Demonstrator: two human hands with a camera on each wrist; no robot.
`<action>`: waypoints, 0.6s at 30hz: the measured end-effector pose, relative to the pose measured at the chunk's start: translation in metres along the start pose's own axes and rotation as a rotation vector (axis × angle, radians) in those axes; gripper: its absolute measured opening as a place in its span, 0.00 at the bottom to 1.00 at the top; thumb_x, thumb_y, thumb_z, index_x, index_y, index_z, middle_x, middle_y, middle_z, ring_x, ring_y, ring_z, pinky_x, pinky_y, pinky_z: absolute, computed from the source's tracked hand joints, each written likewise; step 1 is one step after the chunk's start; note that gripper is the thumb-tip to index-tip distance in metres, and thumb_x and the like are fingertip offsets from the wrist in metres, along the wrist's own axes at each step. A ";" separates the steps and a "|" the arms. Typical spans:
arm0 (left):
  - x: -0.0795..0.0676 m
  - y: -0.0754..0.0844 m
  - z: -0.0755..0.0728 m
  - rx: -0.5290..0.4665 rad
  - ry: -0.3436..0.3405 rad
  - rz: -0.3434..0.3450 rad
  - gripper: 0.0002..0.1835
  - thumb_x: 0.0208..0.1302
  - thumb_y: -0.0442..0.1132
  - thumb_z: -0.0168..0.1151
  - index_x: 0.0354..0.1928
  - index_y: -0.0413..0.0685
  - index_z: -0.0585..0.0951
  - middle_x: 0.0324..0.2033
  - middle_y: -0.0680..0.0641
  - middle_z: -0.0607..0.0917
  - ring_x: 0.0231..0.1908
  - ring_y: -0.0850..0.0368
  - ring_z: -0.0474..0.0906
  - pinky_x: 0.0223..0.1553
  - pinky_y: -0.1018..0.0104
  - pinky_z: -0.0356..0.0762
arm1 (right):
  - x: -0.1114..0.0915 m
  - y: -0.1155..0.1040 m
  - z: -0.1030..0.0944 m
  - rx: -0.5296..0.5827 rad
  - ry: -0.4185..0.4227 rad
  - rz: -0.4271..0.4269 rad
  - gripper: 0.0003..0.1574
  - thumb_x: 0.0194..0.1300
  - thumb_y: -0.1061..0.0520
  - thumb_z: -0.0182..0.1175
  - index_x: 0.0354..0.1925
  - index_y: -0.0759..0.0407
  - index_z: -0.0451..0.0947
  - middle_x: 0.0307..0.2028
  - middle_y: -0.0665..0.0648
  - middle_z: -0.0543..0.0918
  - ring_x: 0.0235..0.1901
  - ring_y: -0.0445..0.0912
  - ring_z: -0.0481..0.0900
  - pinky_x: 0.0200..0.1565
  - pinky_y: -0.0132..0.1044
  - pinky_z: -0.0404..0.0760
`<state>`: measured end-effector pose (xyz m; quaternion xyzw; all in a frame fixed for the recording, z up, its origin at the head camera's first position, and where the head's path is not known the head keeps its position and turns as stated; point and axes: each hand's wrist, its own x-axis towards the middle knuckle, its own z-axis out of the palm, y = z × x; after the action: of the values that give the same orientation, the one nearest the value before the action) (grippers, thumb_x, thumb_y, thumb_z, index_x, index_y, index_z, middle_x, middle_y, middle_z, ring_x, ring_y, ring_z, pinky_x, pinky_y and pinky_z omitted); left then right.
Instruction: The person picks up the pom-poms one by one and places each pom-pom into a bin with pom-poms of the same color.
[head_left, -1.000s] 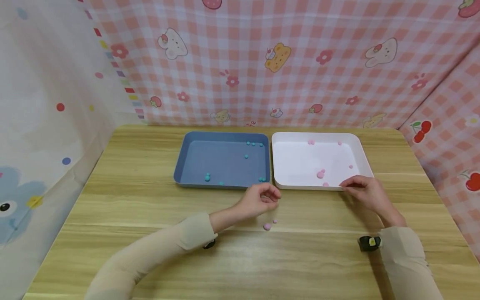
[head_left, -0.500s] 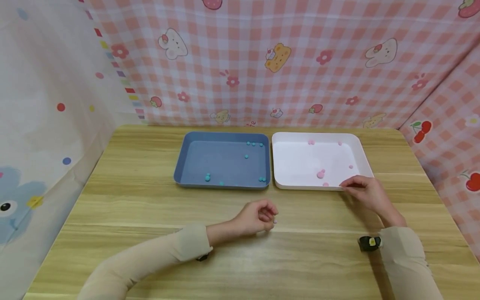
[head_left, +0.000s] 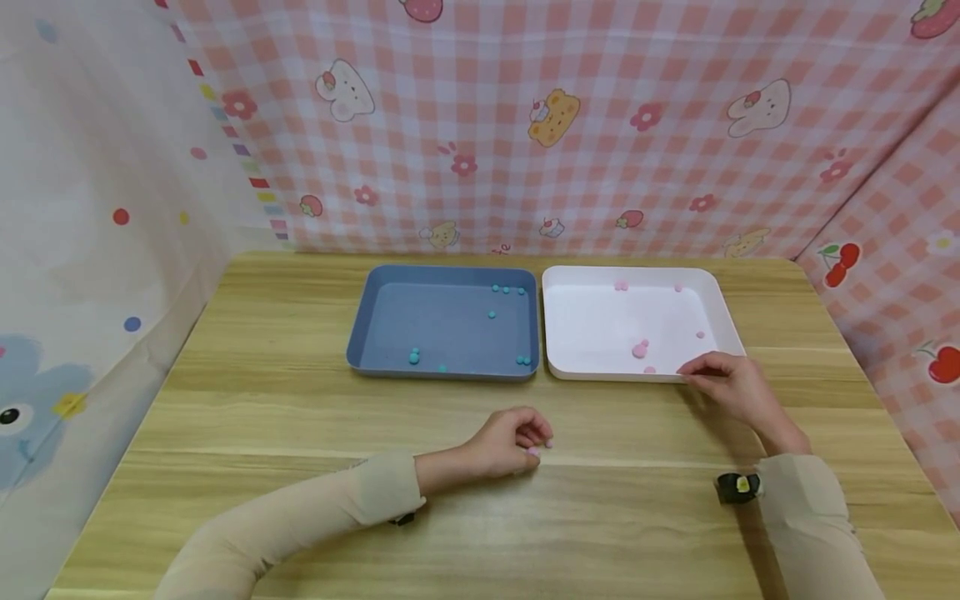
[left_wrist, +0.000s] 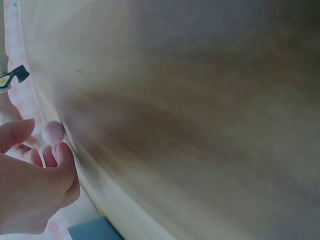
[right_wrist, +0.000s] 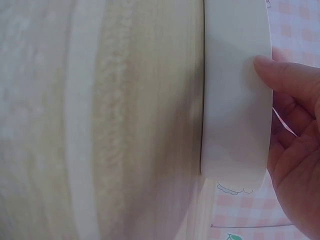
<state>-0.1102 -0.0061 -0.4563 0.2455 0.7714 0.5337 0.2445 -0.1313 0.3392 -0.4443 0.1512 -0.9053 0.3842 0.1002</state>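
Note:
Over the wooden table, my left hand [head_left: 504, 443] has its thumb and fingers parted around a small pink ball [head_left: 533, 452]. In the left wrist view that pink ball [left_wrist: 53, 132] shows between thumb and fingertips, with a gap at the thumb. A smaller pink ball [head_left: 549, 444] lies just past the fingertips. My right hand [head_left: 729, 390] pinches the front rim of the white tray [head_left: 600, 375] near its right corner. In the right wrist view the thumb [right_wrist: 280, 74] presses the outside of the tray wall [right_wrist: 235, 115], with the other fingers behind it. Several pink balls [head_left: 640, 350] lie inside the tray.
A blue-grey tray [head_left: 442, 271] stands left of the white one, with several teal balls [head_left: 414, 357] in it. Both are toward the back of the wooden table [head_left: 637, 517]. Patterned cloth [head_left: 495, 125] hangs behind the table and at the sides.
My left hand has come from beside the trays toward me, down to the two pink balls on the table, and its fingers have parted around the larger one. The right hand stays on the tray rim.

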 end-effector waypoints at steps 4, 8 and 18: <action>-0.001 -0.002 0.000 0.018 -0.012 0.017 0.13 0.45 0.17 0.59 0.35 0.33 0.77 0.33 0.45 0.80 0.37 0.54 0.76 0.41 0.72 0.77 | 0.000 0.001 0.000 0.000 -0.005 0.010 0.10 0.49 0.77 0.64 0.28 0.67 0.81 0.26 0.52 0.82 0.28 0.27 0.74 0.29 0.17 0.73; -0.002 -0.002 0.001 0.034 -0.011 0.021 0.14 0.44 0.17 0.59 0.35 0.33 0.78 0.33 0.45 0.80 0.36 0.55 0.76 0.38 0.74 0.76 | 0.000 0.002 0.001 -0.005 -0.006 0.017 0.10 0.49 0.77 0.64 0.29 0.67 0.81 0.27 0.54 0.83 0.28 0.27 0.74 0.28 0.17 0.73; -0.002 -0.004 0.001 0.151 -0.024 0.079 0.14 0.41 0.17 0.57 0.33 0.35 0.78 0.31 0.46 0.78 0.33 0.57 0.74 0.35 0.76 0.75 | 0.000 0.002 0.000 0.005 -0.015 0.018 0.09 0.50 0.76 0.64 0.29 0.67 0.82 0.27 0.58 0.83 0.28 0.28 0.74 0.28 0.18 0.73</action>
<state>-0.1084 -0.0074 -0.4604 0.2999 0.7963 0.4801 0.2131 -0.1320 0.3407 -0.4461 0.1463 -0.9063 0.3862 0.0894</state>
